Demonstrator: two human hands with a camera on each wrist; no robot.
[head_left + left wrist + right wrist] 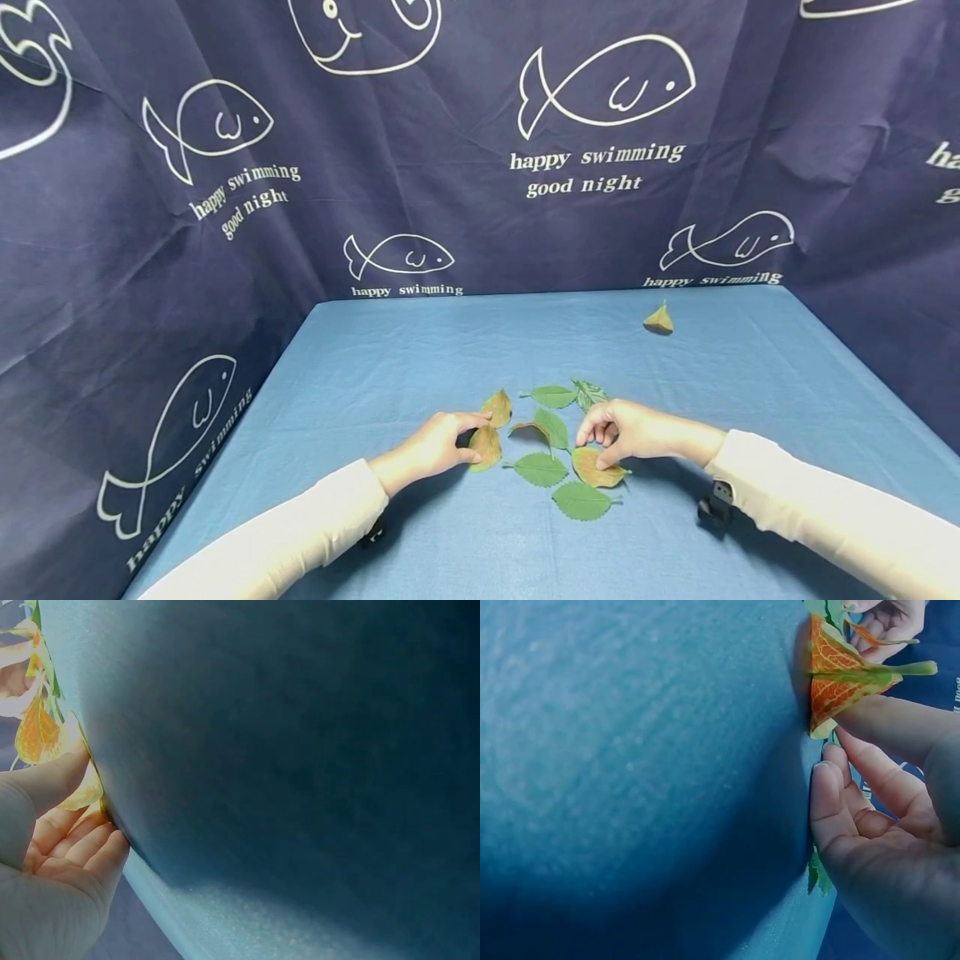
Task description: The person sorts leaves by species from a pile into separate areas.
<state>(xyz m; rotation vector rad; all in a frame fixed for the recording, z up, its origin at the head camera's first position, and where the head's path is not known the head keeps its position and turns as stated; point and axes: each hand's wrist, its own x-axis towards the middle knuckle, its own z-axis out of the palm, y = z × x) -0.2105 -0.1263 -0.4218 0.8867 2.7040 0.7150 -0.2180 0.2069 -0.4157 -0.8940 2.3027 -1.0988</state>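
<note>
On the blue-covered bench (405,350), nine leaves are laid in a loose cluster; a tenth, the folded leaf (659,321), is left well apart, towards one o'clock. At nine o'clock of the cluster, the lower yellow leaf (486,447) is touched by the thumb of the left hand (437,446), and the upper yellow leaf (500,407), at ten, is reached by its fingertips; thumb and fingers are held parted. At four o'clock, the mottled leaf (592,468) is pressed by the thumb of the right hand (630,432), whose fingers are bent beside it; whether it is pinched cannot be told. The curled brown leaf (529,428) is set centrally, amid green ones. The grouping is judged largely formed, its outer leaves perhaps being adjusted; only the folded leaf is left outside.
</note>
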